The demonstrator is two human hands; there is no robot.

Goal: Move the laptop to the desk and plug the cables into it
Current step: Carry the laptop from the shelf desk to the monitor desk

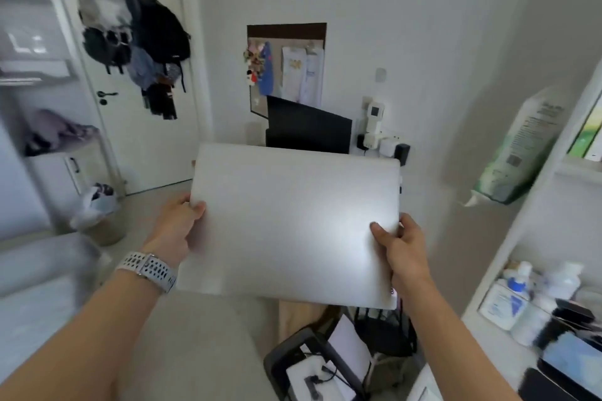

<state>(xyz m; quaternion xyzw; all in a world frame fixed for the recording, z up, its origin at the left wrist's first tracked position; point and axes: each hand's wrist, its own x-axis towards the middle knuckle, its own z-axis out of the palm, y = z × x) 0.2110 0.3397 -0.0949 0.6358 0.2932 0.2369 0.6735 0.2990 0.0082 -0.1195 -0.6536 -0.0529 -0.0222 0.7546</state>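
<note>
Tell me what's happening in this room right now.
A person is carrying a closed silver laptop through the air with both hands. The left hand holds its left edge and the right hand its right edge, each grip with the thumb on the lid. A watch is on the left wrist. The laptop is not set down yet, and no cables are plugged into it. A dark monitor stands ahead by the wall, and the picture is blurred with motion.

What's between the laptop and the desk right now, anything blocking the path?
Nothing visible in the air ahead. Both hands, left hand and right hand, hold the closed laptop by its side edges. It hides most of the desk; only a dark monitor shows behind.
</note>
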